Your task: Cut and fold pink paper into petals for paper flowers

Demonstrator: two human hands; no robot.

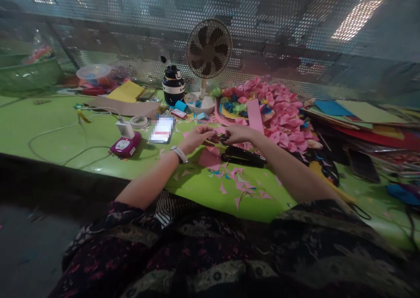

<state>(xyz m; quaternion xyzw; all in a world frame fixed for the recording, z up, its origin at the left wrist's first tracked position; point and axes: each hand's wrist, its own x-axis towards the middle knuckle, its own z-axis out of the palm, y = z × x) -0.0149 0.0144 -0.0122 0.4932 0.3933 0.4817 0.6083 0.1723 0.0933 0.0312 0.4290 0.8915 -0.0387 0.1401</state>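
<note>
My left hand [199,137], with a white watch [179,154] on its wrist, is pinched around what looks like a small piece of pink paper, mostly hidden by the fingers. Close beside it, my right hand [239,134] is curled around dark scissors [224,138], only partly visible. Below the right hand lies a black stapler [244,156] on the green table [197,182]. A square of pink paper [210,159] rests at the stapler's left end. Pink and blue paper scraps [241,185] are scattered in front of it.
Behind my right hand is a heap of folded pink paper pieces [278,110]. A fan [209,48] and black bottle [173,85] stand behind. To the left are a lit phone [162,129] and a purple power adapter [126,145] with cables. Coloured sheets [334,107] lie right.
</note>
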